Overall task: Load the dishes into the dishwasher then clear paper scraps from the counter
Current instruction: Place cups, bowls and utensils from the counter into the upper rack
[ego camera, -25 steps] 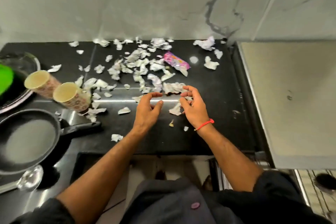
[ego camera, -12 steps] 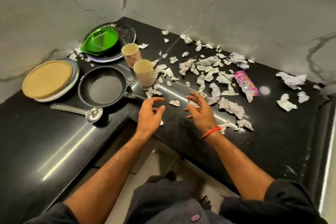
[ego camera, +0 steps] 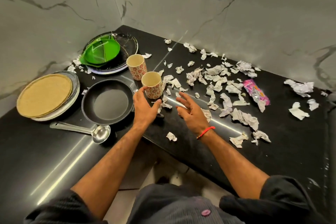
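Starting on the dishes: left hand (ego camera: 145,104) spread, closing round the near cup (ego camera: 152,85), right hand (ego camera: 190,112) loose, empty; firm grip needed next.

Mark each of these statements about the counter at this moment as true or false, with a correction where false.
1. The left hand reaches around the nearer floral cup. True.
2. The right hand grips a paper scrap. False: its fingers are spread and it holds nothing.
3. The frying pan is empty. True.
4. The ladle lies inside the pan. False: it lies on the counter, nearer the person than the pan.
5. A green dish rests on a dark plate in the corner. True.
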The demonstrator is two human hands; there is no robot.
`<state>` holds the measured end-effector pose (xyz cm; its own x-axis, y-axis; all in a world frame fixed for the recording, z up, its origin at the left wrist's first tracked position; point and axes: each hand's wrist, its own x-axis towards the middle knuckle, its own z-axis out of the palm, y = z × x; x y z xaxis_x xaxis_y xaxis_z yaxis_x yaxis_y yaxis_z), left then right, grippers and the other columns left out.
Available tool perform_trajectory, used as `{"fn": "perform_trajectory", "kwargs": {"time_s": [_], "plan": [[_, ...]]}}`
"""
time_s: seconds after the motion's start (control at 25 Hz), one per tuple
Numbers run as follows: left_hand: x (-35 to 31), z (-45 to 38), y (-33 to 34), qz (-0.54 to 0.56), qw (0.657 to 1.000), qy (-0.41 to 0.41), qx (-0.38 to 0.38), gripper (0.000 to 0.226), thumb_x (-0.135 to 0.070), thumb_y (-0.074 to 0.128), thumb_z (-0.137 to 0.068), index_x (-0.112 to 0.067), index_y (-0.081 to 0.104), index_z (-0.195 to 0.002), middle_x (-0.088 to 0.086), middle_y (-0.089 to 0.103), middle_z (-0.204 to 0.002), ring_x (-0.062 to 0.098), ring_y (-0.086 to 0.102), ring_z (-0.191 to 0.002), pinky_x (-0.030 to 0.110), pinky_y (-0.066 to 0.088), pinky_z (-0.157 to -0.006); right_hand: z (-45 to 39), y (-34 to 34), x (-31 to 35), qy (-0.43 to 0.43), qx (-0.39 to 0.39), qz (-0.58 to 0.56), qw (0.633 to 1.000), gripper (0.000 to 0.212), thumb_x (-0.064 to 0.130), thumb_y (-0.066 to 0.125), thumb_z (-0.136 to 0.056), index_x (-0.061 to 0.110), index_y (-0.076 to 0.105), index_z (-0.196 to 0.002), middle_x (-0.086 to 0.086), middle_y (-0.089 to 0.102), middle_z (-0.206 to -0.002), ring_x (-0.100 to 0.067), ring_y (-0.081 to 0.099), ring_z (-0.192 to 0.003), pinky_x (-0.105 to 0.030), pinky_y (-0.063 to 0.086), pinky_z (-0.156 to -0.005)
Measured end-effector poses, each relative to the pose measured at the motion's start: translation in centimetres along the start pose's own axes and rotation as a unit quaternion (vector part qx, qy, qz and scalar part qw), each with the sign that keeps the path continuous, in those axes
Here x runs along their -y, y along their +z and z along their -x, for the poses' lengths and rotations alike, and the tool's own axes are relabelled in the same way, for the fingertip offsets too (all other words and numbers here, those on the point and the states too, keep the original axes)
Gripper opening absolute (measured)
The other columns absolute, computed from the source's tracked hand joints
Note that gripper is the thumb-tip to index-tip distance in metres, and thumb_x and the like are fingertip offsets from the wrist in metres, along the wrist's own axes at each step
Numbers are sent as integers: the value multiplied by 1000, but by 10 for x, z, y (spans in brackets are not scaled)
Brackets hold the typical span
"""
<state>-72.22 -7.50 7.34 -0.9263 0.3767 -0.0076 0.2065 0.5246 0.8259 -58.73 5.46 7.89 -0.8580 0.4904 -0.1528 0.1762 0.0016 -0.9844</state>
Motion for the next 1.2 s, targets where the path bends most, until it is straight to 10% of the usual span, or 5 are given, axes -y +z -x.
{"fn": "perform_trajectory", "kwargs": {"time_s": [0.28, 0.64, 0.88, 1.2], "plan": [[16, -85, -3, 11, 997, 36, 66, 98, -34, 86, -75, -21, 26, -152, 8, 41, -150, 25, 40, -138, 45, 34, -117, -8, 10, 11, 0, -83, 10, 996, 50, 8, 56, -96, 32, 47, -139, 8, 59, -133, -5, 63, -112, -37, 54, -96], [-37, -49, 4, 127, 971, 96, 179, 62, -58, 66, -87, -40, 44, -142, -4, 57, -129, 12, 59, -114, 31, 54, -90, 36, 8, 10, -38, -165, 66, 983, 73, 24, 69, -89, 41, 29, -148, 14, 34, -153, -8, 43, -134, -40, 48, -105], [-106, 44, 53, 178, 839, -121, 499, 53, -67, 44, -95, -22, 66, -110, 7, 77, -92, 25, 73, -87, 44, 61, -71, 112, -15, 8, -90, -358, 161, 915, 85, 39, 79, -77, 24, 30, -145, 1, 32, -146, -15, 38, -137, -44, 42, -108], [-131, 215, 125, 14, 658, -164, 735, 78, -77, 34, -91, -8, 72, -91, 6, 59, -60, 16, 51, -49, 32, 51, -52, 298, -55, -31, -15, -539, 159, 827, 93, 39, 84, -70, 8, 34, -143, -8, 42, -137, -18, 49, -125, -29, 43, -103]]}}
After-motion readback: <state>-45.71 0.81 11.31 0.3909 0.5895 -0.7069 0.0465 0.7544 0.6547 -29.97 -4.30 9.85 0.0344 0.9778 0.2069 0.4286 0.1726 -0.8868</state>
